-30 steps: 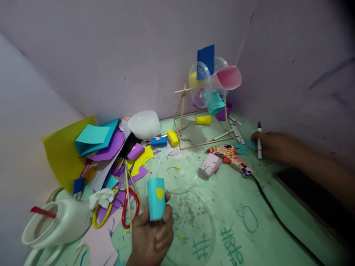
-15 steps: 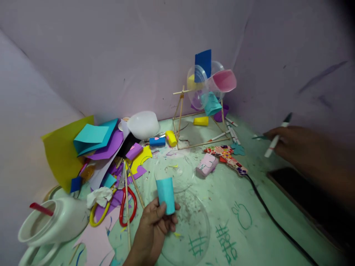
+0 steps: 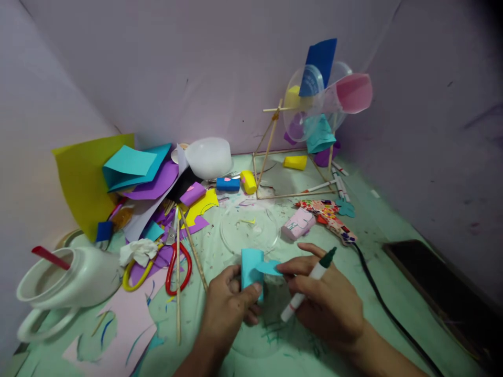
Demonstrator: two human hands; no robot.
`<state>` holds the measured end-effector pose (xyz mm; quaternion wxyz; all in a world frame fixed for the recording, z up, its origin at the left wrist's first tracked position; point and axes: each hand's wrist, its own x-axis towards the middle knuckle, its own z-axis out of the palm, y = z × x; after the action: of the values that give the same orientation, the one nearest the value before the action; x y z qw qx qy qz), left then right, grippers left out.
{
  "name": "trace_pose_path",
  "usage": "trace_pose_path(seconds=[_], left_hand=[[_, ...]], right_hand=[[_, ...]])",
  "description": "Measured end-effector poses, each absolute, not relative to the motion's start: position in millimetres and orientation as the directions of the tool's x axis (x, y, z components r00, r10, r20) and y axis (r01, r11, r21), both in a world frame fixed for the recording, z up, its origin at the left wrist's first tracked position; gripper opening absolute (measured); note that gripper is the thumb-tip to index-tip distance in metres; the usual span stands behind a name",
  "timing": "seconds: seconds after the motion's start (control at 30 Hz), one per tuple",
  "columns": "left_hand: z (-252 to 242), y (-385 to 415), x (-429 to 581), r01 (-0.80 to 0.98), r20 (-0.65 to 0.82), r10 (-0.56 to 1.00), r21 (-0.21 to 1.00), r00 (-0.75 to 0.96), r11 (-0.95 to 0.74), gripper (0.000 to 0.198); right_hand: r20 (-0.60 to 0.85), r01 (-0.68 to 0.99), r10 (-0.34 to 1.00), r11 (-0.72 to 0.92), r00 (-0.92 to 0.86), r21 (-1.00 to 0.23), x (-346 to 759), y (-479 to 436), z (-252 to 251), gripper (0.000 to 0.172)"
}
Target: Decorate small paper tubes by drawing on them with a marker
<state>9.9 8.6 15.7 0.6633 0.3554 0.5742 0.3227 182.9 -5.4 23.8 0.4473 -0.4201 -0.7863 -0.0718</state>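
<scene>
My left hand (image 3: 231,303) is closed around a light blue paper cup or roll (image 3: 251,264), standing upright above the table. With its fingertips my right hand (image 3: 330,298) pinches a small light blue paper cutout (image 3: 269,267) against or just in front of the cup's side. A white marker with a dark green tip end (image 3: 310,285) is held in the same hand, slanting across the fingers. Beneath the hands lies a clear plastic disc (image 3: 249,230). Just beyond is a pink paper roll (image 3: 298,224) with drawn lines.
A stick-framed wheel model (image 3: 310,104) with coloured cups stands at the back right. A patterned glue gun (image 3: 328,220) trails a black cord past a dark phone-like slab (image 3: 428,283). Red-handled scissors (image 3: 178,269), paper scraps and a white jug (image 3: 74,283) crowd the left.
My right hand has come in from the right to the cup, bringing the marker and the small cutout. The camera view has shifted slightly; the left hand still holds the cup.
</scene>
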Motion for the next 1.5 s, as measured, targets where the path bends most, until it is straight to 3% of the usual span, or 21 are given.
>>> trace_pose_path(seconds=[0.23, 0.57, 0.97, 1.17, 1.27, 1.4, 1.5], left_hand=[[18, 7, 7, -0.108, -0.493, 0.843, 0.846, 0.215, 0.522, 0.036], [16, 6, 7, -0.33, -0.447, 0.834, 0.773, 0.324, 0.542, 0.045], [18, 8, 9, -0.182, -0.396, 0.898, 0.885, 0.192, 0.429, 0.04], [17, 8, 11, -0.212, -0.422, 0.895, 0.87, 0.146, 0.445, 0.041], [16, 8, 11, -0.182, -0.466, 0.874, 0.856, 0.137, 0.484, 0.047], [15, 8, 10, -0.19, -0.476, 0.868, 0.848, 0.141, 0.495, 0.049], [14, 7, 10, -0.253, -0.438, 0.87, 0.836, 0.225, 0.486, 0.047]], right_hand=[[0.774, 0.69, 0.518, 0.708, -0.364, -0.15, 169, -3, 18, 0.016], [0.791, 0.654, 0.519, 0.727, -0.324, -0.209, 161, -2, 10, 0.019], [0.77, 0.619, 0.545, 0.742, -0.332, -0.258, 163, -3, 9, 0.017], [0.762, 0.547, 0.604, 0.73, -0.235, -0.41, 164, -4, 9, 0.015], [0.699, 0.521, 0.711, 0.625, -0.074, -0.581, 166, -8, 9, 0.02], [0.326, 0.344, 0.925, 0.247, 0.197, -0.906, 166, -10, 11, 0.018], [0.047, 0.097, 0.984, 0.03, 0.174, -0.995, 165, -8, 18, 0.024]])
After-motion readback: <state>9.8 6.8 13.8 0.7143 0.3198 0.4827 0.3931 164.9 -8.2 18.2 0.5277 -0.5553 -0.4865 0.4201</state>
